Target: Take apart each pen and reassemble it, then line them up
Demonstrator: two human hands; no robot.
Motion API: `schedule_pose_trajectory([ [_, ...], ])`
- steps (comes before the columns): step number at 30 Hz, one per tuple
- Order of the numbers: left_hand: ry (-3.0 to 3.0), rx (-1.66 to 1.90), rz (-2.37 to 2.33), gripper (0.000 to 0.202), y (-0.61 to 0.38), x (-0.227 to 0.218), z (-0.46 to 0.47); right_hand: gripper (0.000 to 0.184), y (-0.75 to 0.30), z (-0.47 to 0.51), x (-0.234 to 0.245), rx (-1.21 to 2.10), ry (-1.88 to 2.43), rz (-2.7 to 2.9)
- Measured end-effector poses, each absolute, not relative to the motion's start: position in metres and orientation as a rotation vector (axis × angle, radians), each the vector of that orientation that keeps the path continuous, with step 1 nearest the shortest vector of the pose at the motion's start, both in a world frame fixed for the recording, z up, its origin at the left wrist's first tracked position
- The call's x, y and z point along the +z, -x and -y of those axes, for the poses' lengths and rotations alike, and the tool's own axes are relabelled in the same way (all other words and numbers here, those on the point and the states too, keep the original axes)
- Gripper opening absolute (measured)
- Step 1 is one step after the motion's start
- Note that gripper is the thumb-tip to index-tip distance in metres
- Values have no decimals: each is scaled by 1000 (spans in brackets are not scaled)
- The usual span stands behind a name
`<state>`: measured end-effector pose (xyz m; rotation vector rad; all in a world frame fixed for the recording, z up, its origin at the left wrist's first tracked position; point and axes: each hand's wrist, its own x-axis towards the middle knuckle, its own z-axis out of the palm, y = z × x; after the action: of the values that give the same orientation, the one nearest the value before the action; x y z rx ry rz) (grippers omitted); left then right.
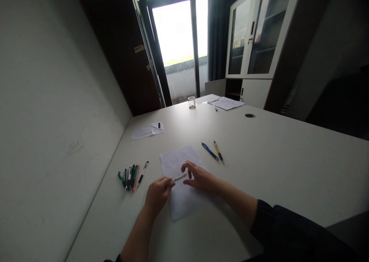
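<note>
My left hand (159, 192) is closed around one end of a white pen (179, 177), which points up and to the right over the paper. Beside the pen's free end, my right hand (198, 176) is open, thumb and fingers curved apart; whether a fingertip touches the pen I cannot tell. Under both hands lies a sheet of paper (181, 154) with rows of writing on its upper part; its lower part looks blank. Beyond my right hand, a blue pen (210, 151) and a yellow pen (218, 152) rest on the table.
On the white table (273, 158), several pens (128, 177) lie in a row at the left, near the wall. Farther back are a folded paper (148, 131), a clear glass (191, 102), a stack of papers (227, 103) and a round cable hole (249, 115).
</note>
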<state>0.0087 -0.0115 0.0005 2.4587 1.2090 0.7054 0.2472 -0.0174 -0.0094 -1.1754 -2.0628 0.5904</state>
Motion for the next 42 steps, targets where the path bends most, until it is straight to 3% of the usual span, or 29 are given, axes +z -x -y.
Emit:
schedule_pose_trajectory([
  [2,-2462,707,-1203,17,-9,1,11,51,-247,17,-10,602,1196,2054],
  [5,-2467,708,-1199,17,-9,1,11,20,-247,16,-9,612,1192,2103],
  [8,-2461,709,-1206,17,-9,1,10,10,-247,16,-8,612,1150,2084],
  [12,-2452,716,-1215,17,-10,1,11,47,-247,18,-7,657,1199,2005],
  [13,-2452,716,-1214,17,-10,1,11,46,-247,18,-7,674,1215,2014],
  [16,-2455,712,-1211,18,-10,2,12,18,-247,17,-6,681,1194,2063],
  [19,-2449,712,-1214,17,-10,3,12,11,-247,16,-7,652,1130,2031],
  [22,-2441,711,-1216,17,-9,2,11,43,-247,16,-8,665,1148,1971],
  [23,-2441,711,-1217,17,-9,2,11,44,-247,16,-9,678,1162,1971],
  [26,-2441,715,-1218,17,-9,1,11,17,-247,14,-9,692,1151,2016],
  [29,-2433,727,-1215,17,-9,-1,11,10,-246,12,-10,667,1095,1975],
  [30,-2428,732,-1213,17,-9,-1,10,9,-246,12,-11,674,1085,1937],
  [33,-2415,747,-1191,18,-9,-2,10,31,-246,12,-13,737,1079,1869],
  [37,-2407,742,-1176,27,-8,-2,9,18,-246,11,-14,747,1100,1829],
  [42,-2400,704,-1220,36,-6,-2,8,24,-248,9,-8,769,1079,1632],
])
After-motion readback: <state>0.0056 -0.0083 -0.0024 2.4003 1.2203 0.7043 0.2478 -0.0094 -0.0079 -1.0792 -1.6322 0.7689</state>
